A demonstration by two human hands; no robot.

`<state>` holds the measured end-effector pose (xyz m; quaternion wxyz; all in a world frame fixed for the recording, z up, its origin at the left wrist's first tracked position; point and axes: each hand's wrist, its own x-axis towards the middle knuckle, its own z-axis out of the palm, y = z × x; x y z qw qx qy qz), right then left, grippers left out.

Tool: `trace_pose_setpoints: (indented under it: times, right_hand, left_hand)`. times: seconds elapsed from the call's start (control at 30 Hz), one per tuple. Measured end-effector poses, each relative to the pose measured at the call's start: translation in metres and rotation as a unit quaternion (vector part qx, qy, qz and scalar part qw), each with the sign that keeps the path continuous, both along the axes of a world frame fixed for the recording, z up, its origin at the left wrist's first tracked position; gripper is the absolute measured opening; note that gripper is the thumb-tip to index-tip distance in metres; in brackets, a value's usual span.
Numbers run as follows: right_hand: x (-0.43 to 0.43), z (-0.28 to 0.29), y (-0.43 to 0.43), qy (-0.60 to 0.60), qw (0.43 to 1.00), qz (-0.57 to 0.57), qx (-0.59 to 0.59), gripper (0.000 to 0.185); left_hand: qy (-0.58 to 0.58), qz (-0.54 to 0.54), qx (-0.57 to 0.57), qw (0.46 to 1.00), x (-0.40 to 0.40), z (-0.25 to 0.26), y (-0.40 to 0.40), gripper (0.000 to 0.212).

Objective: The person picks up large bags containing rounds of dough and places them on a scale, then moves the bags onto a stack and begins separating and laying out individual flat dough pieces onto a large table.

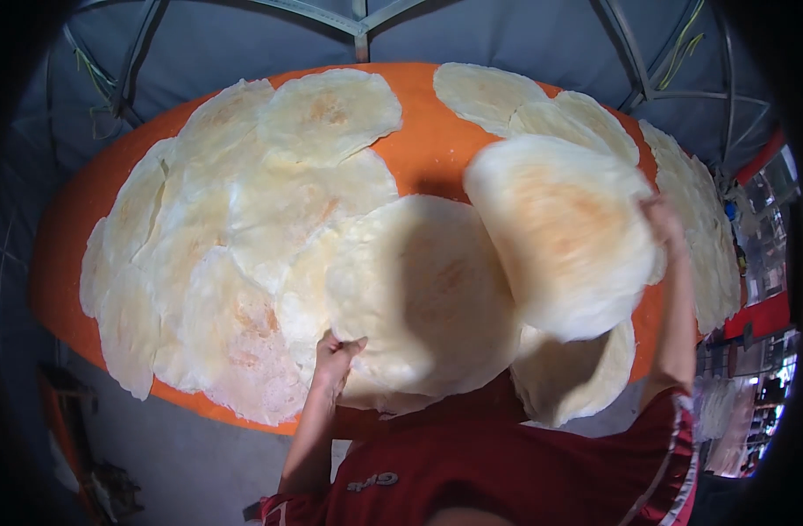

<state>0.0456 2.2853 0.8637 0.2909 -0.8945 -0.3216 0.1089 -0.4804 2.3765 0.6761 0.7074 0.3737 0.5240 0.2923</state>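
Observation:
Between the finger and thumb of my left hand (336,360) is the near left edge of a large, round, thin flatbread (382,283), which lies over other sheets in front of me. A shadow falls across its middle. My right hand (662,220), blurred, grips the right edge of another flatbread (559,230). That one is raised and tilted, with browned patches in its centre. Under it, partly covered, a further flatbread (572,375) hangs at the near edge of the orange table covering (434,164).
Many overlapping flatbreads (198,197) spread over the left side. More flatbreads (487,92) lie at the far right, and a row of sheets (691,230) runs along the right end. A metal frame (362,29) with grey fabric stands behind. Bins and shelving blur at right.

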Motion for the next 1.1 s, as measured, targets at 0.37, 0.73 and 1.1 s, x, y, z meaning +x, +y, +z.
trace_pose_setpoints:
  times: [0.37,0.73,1.1]
  right_hand:
    - [-0.148,0.013,0.225,-0.391,0.856,0.33,-0.069,0.016]
    - [-0.12,-0.217,-0.049,-0.469,0.807,0.21,-0.292,0.059]
    - [-0.012,-0.202,-0.097,-0.251,0.884,0.346,-0.189,0.024]
  left_hand:
    - [-0.117,0.017,0.032,0.992,-0.002,0.003,-0.007,0.05]
    - [0.124,-0.054,0.233,0.963,-0.021,0.02,-0.012,0.074]
    - [-0.019,-0.121,0.231,0.965,0.088,0.053,-0.093,0.028]
